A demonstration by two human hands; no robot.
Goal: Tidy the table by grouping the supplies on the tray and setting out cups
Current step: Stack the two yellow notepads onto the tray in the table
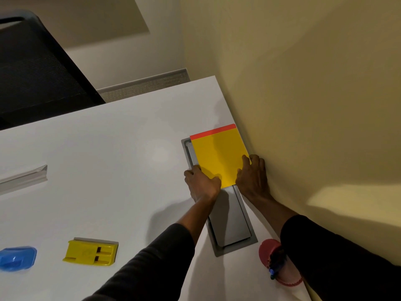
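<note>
A single head-worn wide-angle camera looked forward and steeply down over a white counter (112, 153), tilted so the counter's far edge ran diagonally upward to the right. The view sat close, at arm's reach, with both forearms entering from the bottom edge toward a yellow pad (219, 155) near frame centre. A cream wall (303, 83) filled the right side; a dark chair (36, 68) occupied the upper left corner. No second view existed.

You see a dim, warm-lit scene. A soft glare patch sits on the white table (108, 161), and a brighter patch falls on the wall (303, 83) at near right. Your forearms cast grey shadows leftward. Edges bend from wide-angle distortion; details look slightly soft.
</note>
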